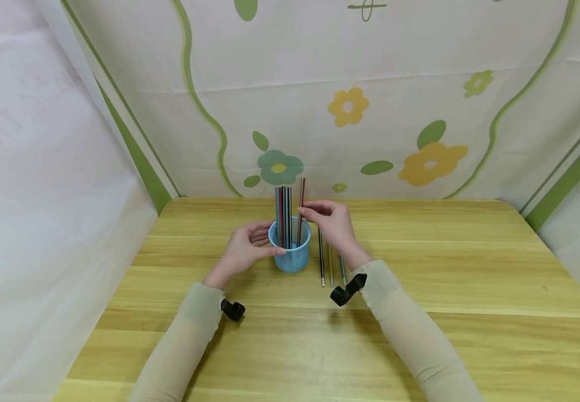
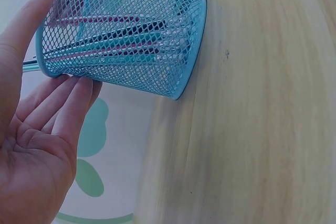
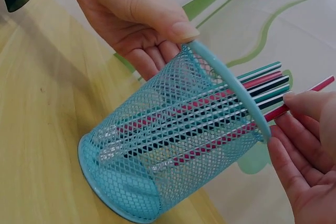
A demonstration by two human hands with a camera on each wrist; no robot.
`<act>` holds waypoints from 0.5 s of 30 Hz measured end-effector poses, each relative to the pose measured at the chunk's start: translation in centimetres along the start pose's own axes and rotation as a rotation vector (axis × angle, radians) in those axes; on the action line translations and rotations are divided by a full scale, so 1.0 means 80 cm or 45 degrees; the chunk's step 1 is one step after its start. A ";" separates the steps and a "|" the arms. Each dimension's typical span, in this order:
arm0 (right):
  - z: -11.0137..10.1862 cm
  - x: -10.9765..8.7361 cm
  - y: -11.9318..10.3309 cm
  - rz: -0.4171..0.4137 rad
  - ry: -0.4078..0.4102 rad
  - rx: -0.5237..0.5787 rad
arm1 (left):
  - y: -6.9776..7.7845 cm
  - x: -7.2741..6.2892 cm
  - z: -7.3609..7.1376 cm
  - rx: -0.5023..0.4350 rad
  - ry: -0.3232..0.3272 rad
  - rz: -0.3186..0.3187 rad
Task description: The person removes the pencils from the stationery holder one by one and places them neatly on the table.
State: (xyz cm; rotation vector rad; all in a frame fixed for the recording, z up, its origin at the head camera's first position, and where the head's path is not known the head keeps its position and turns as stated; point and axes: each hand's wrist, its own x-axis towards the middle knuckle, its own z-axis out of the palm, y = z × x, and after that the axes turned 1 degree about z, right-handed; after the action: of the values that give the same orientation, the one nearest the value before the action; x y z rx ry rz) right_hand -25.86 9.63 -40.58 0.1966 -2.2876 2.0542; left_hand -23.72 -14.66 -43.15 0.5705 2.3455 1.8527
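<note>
A light-blue mesh pencil cup (image 1: 292, 261) stands upright on the table. My left hand (image 1: 243, 247) grips it from the left, thumb on the rim and fingers behind the wall. Several striped pencils (image 1: 283, 215) lean together inside, in teal, red and black, their eraser ends down, as the right wrist view shows through the mesh. My right hand (image 1: 334, 226) pinches a red pencil (image 3: 323, 83) between thumb and forefinger. Its lower part is inside the cup, apart from the bunch, and the right fingers are right at the rim.
To the right of the cup, a black pencil (image 1: 322, 262), a gold one (image 1: 331, 268) and a blue one (image 1: 342, 272) lie on the wooden table (image 1: 290, 346), partly under my right hand and wrist. A flower-printed cloth (image 1: 300, 134) hangs along the table's back edge.
</note>
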 end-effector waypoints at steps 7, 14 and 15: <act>-0.003 -0.001 -0.009 -0.026 0.038 0.052 | 0.001 -0.001 0.000 0.014 0.000 -0.010; -0.011 -0.003 -0.023 -0.092 0.088 0.108 | 0.001 0.000 0.000 0.015 -0.001 -0.017; -0.013 -0.004 -0.025 -0.095 0.095 0.116 | 0.001 0.000 0.000 0.015 0.000 -0.019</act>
State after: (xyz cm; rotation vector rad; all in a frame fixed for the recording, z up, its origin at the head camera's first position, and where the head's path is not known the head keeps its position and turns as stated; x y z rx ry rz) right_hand -25.32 10.50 -38.56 0.2035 -2.1133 2.0933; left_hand -23.69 -14.65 -43.09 0.5528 2.3560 1.8340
